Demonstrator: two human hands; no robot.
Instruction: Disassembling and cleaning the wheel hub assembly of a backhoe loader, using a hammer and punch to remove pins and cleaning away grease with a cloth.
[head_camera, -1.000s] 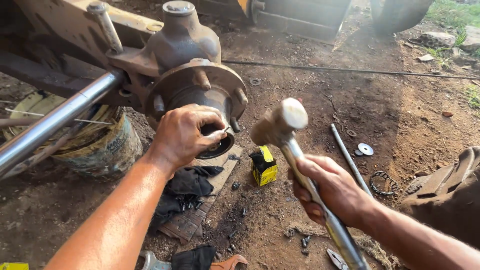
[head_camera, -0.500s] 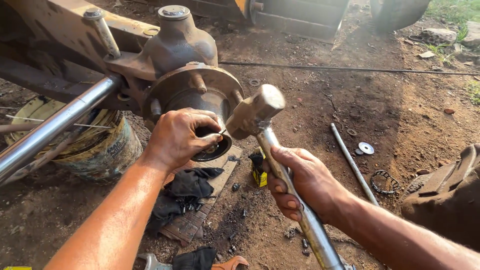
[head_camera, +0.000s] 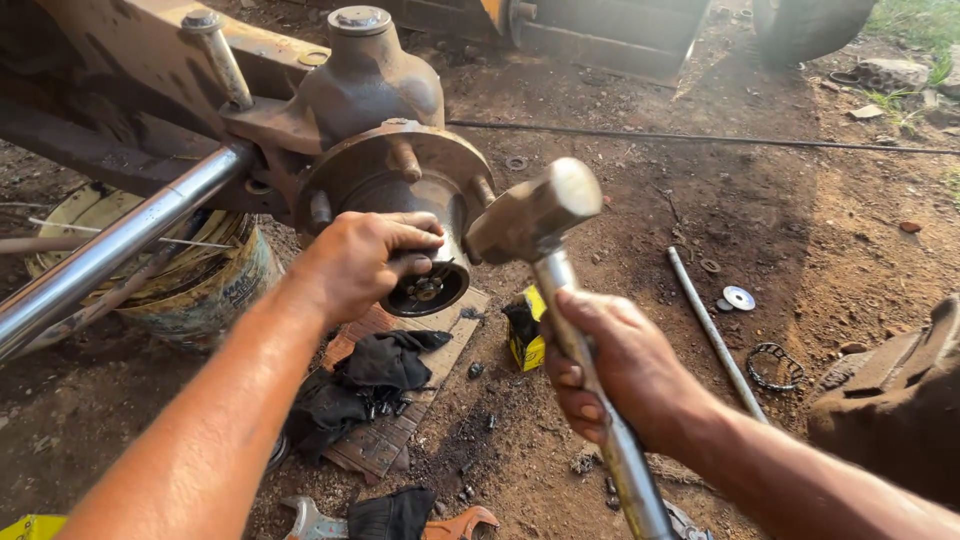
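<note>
Head view. Left hand (head_camera: 355, 262) clamped over the end of the rusty wheel hub (head_camera: 400, 185), fingers curled round its greasy round nose and onto a small part at the hub centre (head_camera: 428, 290); just what sits under the fingertips hard to tell. Right hand (head_camera: 612, 368) clenched round the metal handle of a heavy hammer (head_camera: 535, 215), grip well down the shaft, head tilted and pointing at the hub.

Compared with a second ago: hammer then held out to the right, well apart from the hub; half a second ago swung in with its head almost against the left hand's fingers; now drawn a little way back and up, head just beside the hub flange, not touching. Left hand in the same place throughout. Reads as short repeated taps on the hub end, with the left hand steadying the piece being driven, and fingers close to the strike line.

Around: steel rod (head_camera: 120, 245) slanting across at left, old bucket (head_camera: 200, 290) beneath it, black rag (head_camera: 365, 385) on a board under the hub, small yellow box (head_camera: 525, 335), thin bar (head_camera: 712, 330), washer (head_camera: 740, 297) and toothed ring (head_camera: 775, 365) on the dirt ground.
</note>
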